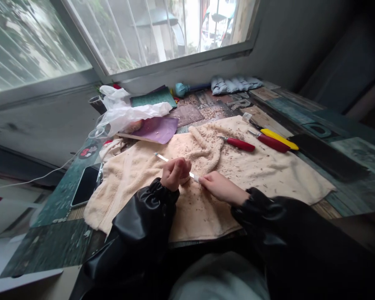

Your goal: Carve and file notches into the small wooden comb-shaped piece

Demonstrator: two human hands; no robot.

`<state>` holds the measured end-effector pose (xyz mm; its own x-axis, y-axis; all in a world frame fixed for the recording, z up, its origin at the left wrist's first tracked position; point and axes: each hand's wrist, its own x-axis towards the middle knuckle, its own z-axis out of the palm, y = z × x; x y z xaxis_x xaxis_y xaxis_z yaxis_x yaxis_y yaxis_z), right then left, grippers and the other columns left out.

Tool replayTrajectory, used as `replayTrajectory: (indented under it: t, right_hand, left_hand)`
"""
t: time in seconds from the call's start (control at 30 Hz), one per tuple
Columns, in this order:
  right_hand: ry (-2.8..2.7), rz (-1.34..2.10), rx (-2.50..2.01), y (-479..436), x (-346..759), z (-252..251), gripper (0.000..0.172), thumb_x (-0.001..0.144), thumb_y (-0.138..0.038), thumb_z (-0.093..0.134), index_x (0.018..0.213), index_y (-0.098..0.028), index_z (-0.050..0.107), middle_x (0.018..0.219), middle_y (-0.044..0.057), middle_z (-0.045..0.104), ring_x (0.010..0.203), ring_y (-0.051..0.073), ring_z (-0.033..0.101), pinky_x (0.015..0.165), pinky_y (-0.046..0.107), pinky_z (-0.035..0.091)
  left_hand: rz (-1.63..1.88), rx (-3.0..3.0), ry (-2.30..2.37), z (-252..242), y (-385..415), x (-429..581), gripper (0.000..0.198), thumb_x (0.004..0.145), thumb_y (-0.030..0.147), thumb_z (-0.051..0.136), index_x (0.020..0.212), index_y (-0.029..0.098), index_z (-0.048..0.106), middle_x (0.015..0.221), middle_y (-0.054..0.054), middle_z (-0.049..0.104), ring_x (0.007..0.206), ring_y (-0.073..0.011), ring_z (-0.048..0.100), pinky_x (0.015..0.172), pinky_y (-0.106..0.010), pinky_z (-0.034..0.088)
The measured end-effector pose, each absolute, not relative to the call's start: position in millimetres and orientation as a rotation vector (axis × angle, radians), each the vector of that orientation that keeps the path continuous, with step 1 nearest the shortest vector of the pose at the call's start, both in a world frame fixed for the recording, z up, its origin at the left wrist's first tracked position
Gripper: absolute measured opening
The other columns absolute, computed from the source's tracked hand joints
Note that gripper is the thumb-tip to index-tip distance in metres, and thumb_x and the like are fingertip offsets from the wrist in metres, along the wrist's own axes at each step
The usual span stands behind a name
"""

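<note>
A black phone (pixel 86 186) lies by a tan towel (pixel 125 166) with bits on it. Above the towel, the left hand (pixel 175 172) is curled around a thin white stick (pixel 193 176). The right hand (pixel 221 188) pinches the stick's right end. Farther right lies a red knife (pixel 240 144).

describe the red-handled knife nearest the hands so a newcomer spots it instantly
Find the beige towel spread over the table. Beyond the right hand, among scattered shavings, lies the knife. Unlike the other red-handled knife, it lies apart from the yellow-handled tool.
</note>
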<state>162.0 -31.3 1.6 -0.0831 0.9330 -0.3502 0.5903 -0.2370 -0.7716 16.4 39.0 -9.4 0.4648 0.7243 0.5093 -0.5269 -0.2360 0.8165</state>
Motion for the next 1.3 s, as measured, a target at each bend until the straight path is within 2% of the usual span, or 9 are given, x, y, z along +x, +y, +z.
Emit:
replayTrajectory:
  t: [0.23,0.37,0.6,0.8,0.97,1.3]
  right_hand:
    - [-1.592,1.3,-1.828,-34.3,161.6,3.5,0.034,0.081,-0.031,0.038,0.05,-0.017,0.041,0.04,-0.006,0.032,0.039,0.007,0.032,0.045,0.022,0.024]
    - [-1.568,1.308,-1.771,-27.2,154.0,1.3,0.032,0.08,-0.025,0.039,0.05,-0.017,0.042,0.043,-0.005,0.036,0.041,0.007,0.035,0.046,0.021,0.026]
    - [-1.526,1.346,-1.778,-32.6,158.8,0.0,0.031,0.08,-0.027,0.039,0.051,-0.017,0.042,0.037,-0.007,0.031,0.034,0.006,0.029,0.041,0.021,0.022]
    - [-1.488,1.38,-1.737,-23.0,151.1,4.1,0.032,0.08,-0.022,0.041,0.049,-0.016,0.04,0.038,-0.006,0.033,0.034,0.004,0.03,0.039,0.019,0.024]
    - [-1.413,1.481,-1.787,-33.3,156.0,3.4,0.031,0.083,-0.025,0.036,0.053,-0.019,0.038,0.031,-0.009,0.025,0.025,0.005,0.025,0.031,0.019,0.019]
    - [-1.404,1.484,-1.757,-28.5,159.7,3.3,0.03,0.081,-0.025,0.04,0.051,-0.017,0.042,0.031,-0.008,0.028,0.025,0.005,0.025,0.03,0.019,0.018]
  left_hand:
    - [1.187,1.376,0.178,-8.9,40.4,14.3,0.046,0.085,0.041,0.042,0.049,0.015,0.03,0.043,0.006,0.024,0.036,-0.0036,0.024,0.036,-0.017,0.019]
    - [1.208,1.416,0.166,-10.6,37.4,14.9,0.045,0.085,0.04,0.043,0.049,0.015,0.032,0.044,0.005,0.026,0.038,-0.0042,0.026,0.037,-0.017,0.02]
    - [1.193,1.365,0.172,-9.8,40.9,12.5,0.046,0.084,0.041,0.044,0.048,0.014,0.032,0.042,0.006,0.025,0.037,-0.0035,0.025,0.037,-0.017,0.019]
    - [1.213,1.338,0.136,-11.2,45.1,10.8,0.045,0.085,0.04,0.043,0.049,0.015,0.03,0.042,0.006,0.025,0.036,-0.004,0.024,0.035,-0.017,0.019]
    - [1.226,1.294,0.179,-11.0,48.4,7.2,0.046,0.083,0.041,0.046,0.048,0.015,0.031,0.042,0.006,0.025,0.036,-0.004,0.026,0.036,-0.017,0.02]
    - [1.191,1.257,0.189,-7.0,55.3,0.1,0.048,0.08,0.043,0.05,0.046,0.015,0.03,0.04,0.006,0.026,0.034,-0.0039,0.025,0.034,-0.015,0.02]
